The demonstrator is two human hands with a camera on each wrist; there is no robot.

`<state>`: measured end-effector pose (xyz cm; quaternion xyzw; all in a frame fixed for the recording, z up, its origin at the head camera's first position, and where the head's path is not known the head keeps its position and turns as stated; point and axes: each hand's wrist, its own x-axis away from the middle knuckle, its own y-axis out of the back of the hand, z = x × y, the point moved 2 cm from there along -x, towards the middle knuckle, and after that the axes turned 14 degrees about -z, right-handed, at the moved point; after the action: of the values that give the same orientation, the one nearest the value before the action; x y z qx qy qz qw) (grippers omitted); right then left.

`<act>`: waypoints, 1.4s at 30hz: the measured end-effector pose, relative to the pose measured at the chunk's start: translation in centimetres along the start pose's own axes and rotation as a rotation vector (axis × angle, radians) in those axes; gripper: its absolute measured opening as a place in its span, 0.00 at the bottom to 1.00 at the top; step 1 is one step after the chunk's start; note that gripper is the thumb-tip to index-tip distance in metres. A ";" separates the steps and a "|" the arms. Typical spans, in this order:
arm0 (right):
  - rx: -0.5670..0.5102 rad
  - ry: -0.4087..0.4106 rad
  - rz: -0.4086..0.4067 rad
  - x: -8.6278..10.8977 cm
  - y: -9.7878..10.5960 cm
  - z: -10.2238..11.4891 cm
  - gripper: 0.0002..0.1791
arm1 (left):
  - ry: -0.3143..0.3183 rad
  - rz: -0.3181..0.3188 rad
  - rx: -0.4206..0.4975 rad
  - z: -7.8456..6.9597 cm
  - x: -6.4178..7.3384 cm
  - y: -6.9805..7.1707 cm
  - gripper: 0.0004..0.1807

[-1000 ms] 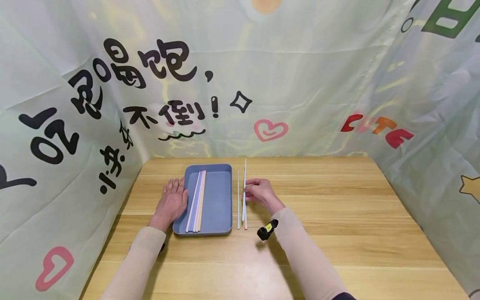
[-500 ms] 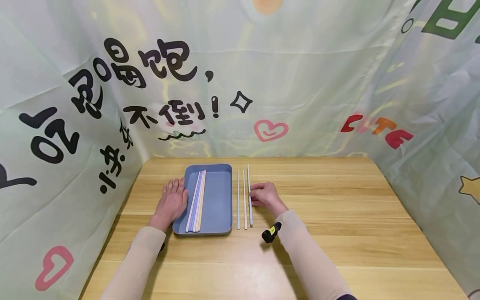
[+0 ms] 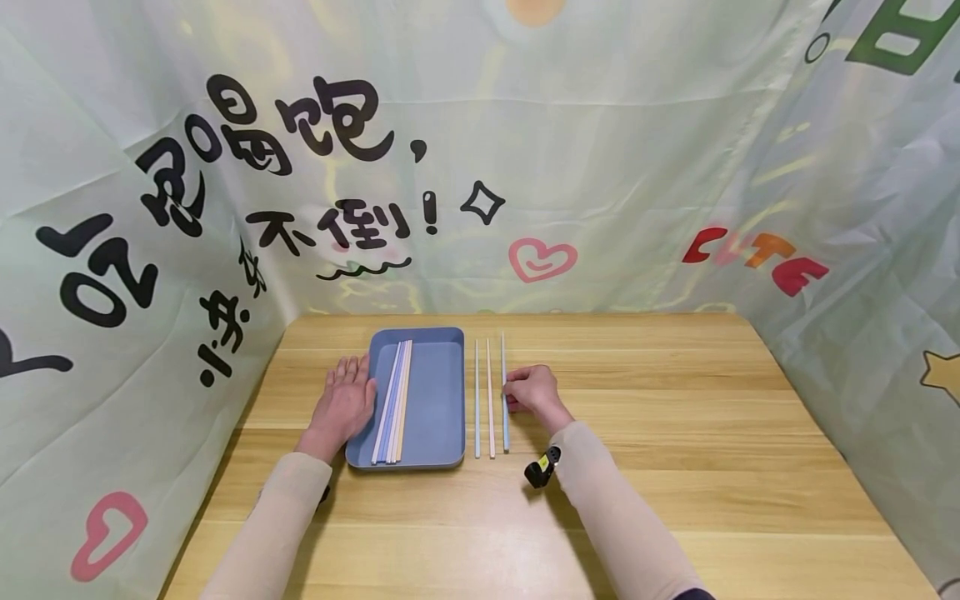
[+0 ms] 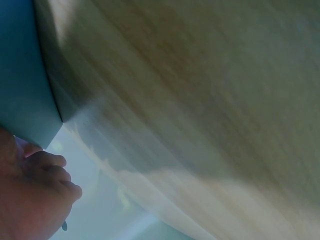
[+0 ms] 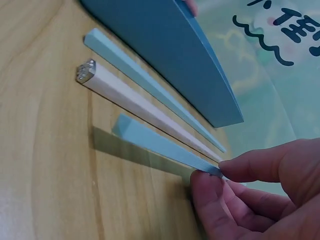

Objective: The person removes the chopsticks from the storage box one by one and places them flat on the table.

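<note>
My right hand pinches a light blue chopstick between thumb and fingers. In the right wrist view that chopstick casts a shadow on the wood, its thick end raised off the table. To its left lie a pale pink chopstick and another light blue chopstick, roughly parallel and apart. A blue-grey tray stands left of them, with several purple, pink and orange chopsticks inside along its left part. My left hand rests against the tray's left side, fingers extended.
The wooden table reaches back to a printed cloth hung behind and along both sides. A small black wrist camera sits below my right wrist. The tray's wall rises close beside the loose chopsticks.
My right hand has carried the light blue chopstick rightward, from over the pink one to a spot beside it, and lowered it. The left hand and tray stay put.
</note>
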<state>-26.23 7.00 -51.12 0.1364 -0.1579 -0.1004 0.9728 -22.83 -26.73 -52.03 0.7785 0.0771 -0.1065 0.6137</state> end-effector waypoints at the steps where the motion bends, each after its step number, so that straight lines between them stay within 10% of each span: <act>1: 0.014 0.012 -0.009 0.0 0.0 0.0 0.13 | -0.004 -0.006 0.000 0.0 0.0 0.0 0.34; 16: 0.203 0.212 -0.107 0.2 -0.6 -0.1 0.07 | -0.008 -0.020 -0.002 0.0 0.1 -0.1 0.33; 42: -0.171 -0.022 0.165 1.6 -2.3 4.4 0.20 | 0.002 -0.010 0.012 -0.1 0.1 0.0 0.34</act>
<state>-26.54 3.46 -47.32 0.0382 -0.1703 -0.0347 0.9840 -22.74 -26.65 -52.02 0.7818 0.0811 -0.1092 0.6085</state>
